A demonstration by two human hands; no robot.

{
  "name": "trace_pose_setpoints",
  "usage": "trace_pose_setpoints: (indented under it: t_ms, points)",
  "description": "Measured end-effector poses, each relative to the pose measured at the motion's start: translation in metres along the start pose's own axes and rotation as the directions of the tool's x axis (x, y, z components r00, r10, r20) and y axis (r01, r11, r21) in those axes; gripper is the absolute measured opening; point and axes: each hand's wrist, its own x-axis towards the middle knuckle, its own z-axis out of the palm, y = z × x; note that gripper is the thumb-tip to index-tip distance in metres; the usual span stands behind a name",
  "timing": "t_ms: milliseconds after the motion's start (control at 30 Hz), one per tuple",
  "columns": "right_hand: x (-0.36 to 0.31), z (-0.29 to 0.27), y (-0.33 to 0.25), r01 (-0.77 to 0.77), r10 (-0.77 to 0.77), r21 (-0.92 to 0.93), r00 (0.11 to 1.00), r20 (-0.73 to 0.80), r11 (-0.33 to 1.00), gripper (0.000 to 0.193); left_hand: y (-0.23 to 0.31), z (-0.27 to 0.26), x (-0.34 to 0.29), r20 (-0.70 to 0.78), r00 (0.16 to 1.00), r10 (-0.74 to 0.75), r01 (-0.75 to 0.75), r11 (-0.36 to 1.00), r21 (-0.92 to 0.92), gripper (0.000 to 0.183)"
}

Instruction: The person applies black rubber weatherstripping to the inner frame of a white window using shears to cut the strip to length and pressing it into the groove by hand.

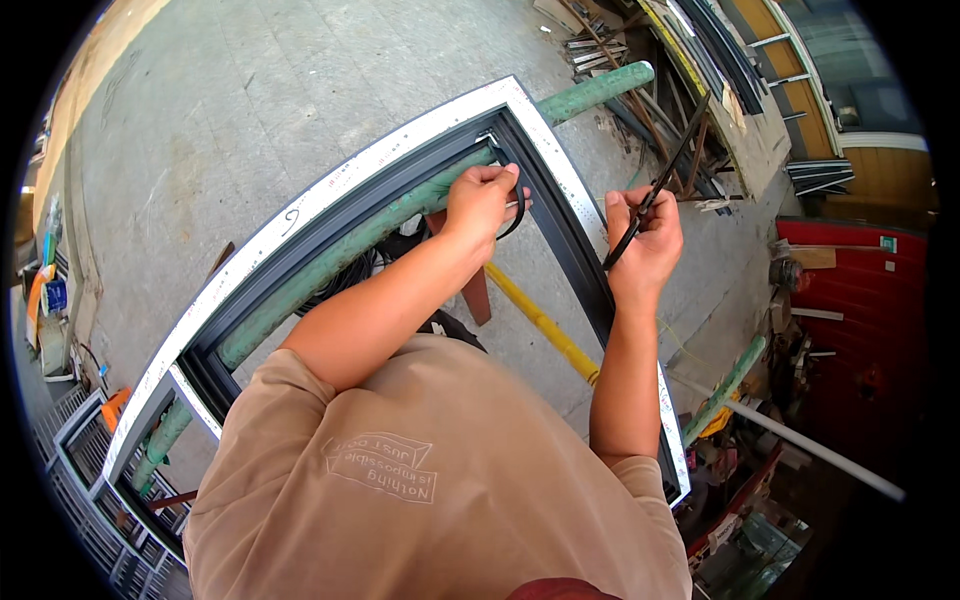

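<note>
A large window frame (345,178), white-faced with dark grey inner channels, lies in front of me across green pipes. My left hand (483,205) is closed in a pinch at the frame's far corner. A thin black rubber strip (518,208) is between its fingers and curls down below them. Over the frame's right side, my right hand (645,245) is closed around what looks like a pair of black scissors (678,150), their long tip pointing up and away. The fingers partly cover the handles.
One green pipe (600,92) sticks out past the far corner. A yellow pole (540,320) shows through the frame's opening. Metal offcuts (600,50) lie at the far right, with a red panel (850,310) nearer. More grey frames (95,450) stand at the left.
</note>
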Motion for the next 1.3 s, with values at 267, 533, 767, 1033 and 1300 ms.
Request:
trace_pose_setpoints:
  t_ms: [267, 533, 767, 1033, 1300]
  points:
    - [0.000, 0.005, 0.021, -0.025, 0.035, 0.120, 0.996, -0.082, 0.992, 0.021, 0.000, 0.012, 0.002, -0.140, 0.990, 0.035, -0.032, 0.999, 0.022, 0.026]
    - [-0.001, 0.002, 0.022, -0.034, 0.039, 0.092, 0.998, -0.055, 0.995, 0.021, -0.001, 0.017, 0.001, -0.152, 0.988, 0.015, -0.015, 1.000, 0.003, 0.024]
    - [0.000, 0.002, 0.021, -0.023, 0.027, 0.085, 0.999, -0.046, 0.996, 0.021, -0.002, 0.018, 0.001, -0.164, 0.986, 0.004, -0.004, 1.000, 0.000, 0.022]
    - [-0.001, 0.002, 0.024, -0.027, 0.030, 0.056, 0.999, -0.042, 0.998, 0.022, 0.001, -0.007, -0.024, -0.021, 0.990, 0.143, -0.140, 0.986, 0.092, 0.024]
    - [-0.016, 0.002, 0.008, 0.022, -0.021, 0.032, 0.999, -0.034, 0.999, 0.026, 0.024, -0.051, -0.059, 0.211, 0.913, 0.350, -0.392, 0.897, 0.204, 0.015]
